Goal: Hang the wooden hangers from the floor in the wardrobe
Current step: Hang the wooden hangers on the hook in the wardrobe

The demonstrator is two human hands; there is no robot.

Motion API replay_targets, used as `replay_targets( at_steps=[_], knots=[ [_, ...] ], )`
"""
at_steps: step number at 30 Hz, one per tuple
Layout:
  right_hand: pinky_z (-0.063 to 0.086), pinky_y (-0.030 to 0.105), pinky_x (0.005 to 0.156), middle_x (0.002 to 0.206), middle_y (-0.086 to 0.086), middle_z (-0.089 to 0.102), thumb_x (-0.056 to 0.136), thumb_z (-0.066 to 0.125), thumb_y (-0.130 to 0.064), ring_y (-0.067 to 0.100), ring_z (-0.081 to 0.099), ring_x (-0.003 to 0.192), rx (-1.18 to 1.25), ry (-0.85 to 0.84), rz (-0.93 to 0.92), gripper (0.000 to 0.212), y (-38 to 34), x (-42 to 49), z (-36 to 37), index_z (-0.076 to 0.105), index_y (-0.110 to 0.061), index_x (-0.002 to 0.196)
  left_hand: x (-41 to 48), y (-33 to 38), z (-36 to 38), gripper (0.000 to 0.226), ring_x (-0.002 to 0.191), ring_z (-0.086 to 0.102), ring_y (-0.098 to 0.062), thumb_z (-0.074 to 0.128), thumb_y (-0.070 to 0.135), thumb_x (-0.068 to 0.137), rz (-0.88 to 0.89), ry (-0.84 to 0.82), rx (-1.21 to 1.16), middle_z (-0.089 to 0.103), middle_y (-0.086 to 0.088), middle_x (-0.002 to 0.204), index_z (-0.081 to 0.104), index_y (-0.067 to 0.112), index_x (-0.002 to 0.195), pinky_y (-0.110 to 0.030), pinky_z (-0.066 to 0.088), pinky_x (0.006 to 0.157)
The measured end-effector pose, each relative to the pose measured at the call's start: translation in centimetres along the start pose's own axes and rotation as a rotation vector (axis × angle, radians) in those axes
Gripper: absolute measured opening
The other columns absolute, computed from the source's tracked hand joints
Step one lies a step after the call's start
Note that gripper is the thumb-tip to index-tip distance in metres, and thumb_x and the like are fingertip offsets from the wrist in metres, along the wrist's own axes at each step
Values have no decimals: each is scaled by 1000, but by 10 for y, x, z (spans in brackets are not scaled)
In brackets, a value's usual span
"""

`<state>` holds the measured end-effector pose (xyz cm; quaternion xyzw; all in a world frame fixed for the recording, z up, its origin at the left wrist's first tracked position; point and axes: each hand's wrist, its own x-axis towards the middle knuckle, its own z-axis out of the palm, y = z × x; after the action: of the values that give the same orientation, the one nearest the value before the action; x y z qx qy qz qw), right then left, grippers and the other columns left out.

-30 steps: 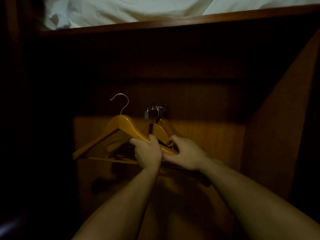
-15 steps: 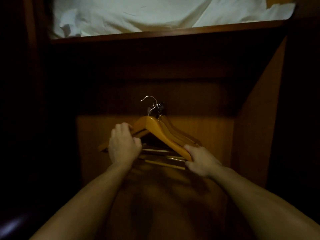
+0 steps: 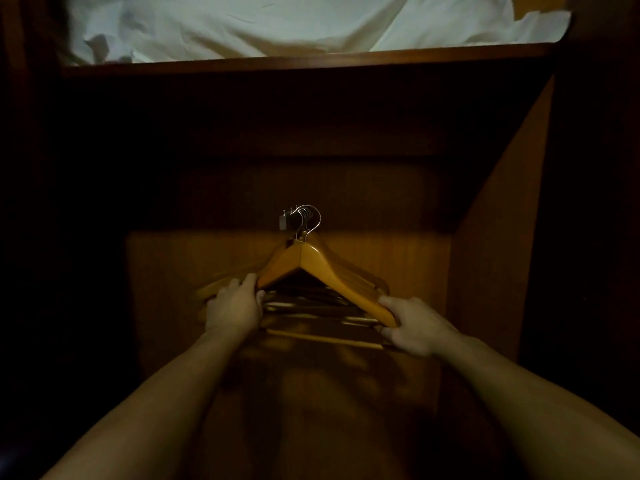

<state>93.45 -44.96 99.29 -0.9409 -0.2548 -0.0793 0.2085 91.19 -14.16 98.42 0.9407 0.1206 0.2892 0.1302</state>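
A wooden hanger (image 3: pixel 313 265) with a silver hook hangs at the front of a row of several wooden hangers (image 3: pixel 360 277) inside the dark wardrobe. Its hook (image 3: pixel 310 220) sits over the small metal rail (image 3: pixel 287 216) with the other hooks. My left hand (image 3: pixel 233 306) grips the left arm of the front hanger. My right hand (image 3: pixel 415 323) holds its right end, fingers curled around the tip and the lower bar. The left ends of the rear hangers are partly hidden behind my left hand.
A wooden shelf edge (image 3: pixel 311 60) runs across the top, with white bedding (image 3: pixel 277 22) lying on it. The wardrobe's right side panel (image 3: pixel 502 237) slants close to my right hand. The back panel (image 3: pixel 207 258) is lit; the left side is in deep shadow.
The hanger moved right from beside the row to the rail, and its hook now sits among the others. My hands spread apart to the hanger's two ends.
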Motion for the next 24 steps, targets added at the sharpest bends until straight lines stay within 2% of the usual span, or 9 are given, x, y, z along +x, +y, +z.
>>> replay_targets(
  at_steps=[4,7,10,15,20,24],
  knots=[
    [54,28,60,91,-1,64,93,65,-22,16,66,74,-12,-2,-12,16,-1,19,2,59,-27,107,15,-4,4,30,105,55,-24,39,36,103,-22,2,-4,56,-5,116,47,23,129,-43,50,85],
    [56,32,63,91,-1,65,91,66,-22,17,67,75,-13,3,-30,16,-2,35,3,60,-26,106,26,-9,4,33,104,56,-23,39,35,103,-26,25,25,57,-6,119,45,24,134,-38,49,80],
    [55,33,63,91,0,64,91,66,-23,18,66,75,-7,-7,-35,16,-1,48,6,59,-25,105,35,-15,8,33,102,57,-22,39,36,103,-39,15,32,57,-4,118,45,25,133,-41,52,83],
    [50,28,58,90,-2,62,90,67,-26,15,64,74,-39,-19,-55,15,7,65,15,56,-32,100,42,-21,18,30,103,57,-23,39,36,102,-76,-16,31,58,-4,118,46,26,129,-39,51,82],
    [59,34,65,93,-2,62,88,67,-29,16,65,75,-63,-21,-42,17,15,72,20,57,-33,102,43,-23,29,25,87,52,-19,38,36,103,-90,-52,23,55,-2,105,48,24,122,-38,51,74],
    [49,27,59,92,-4,60,89,68,-33,14,64,75,-74,-13,-41,16,16,72,19,53,-37,92,48,-21,30,24,89,55,-20,39,34,103,-95,-81,13,58,-4,106,49,24,122,-39,52,76]
  ],
)
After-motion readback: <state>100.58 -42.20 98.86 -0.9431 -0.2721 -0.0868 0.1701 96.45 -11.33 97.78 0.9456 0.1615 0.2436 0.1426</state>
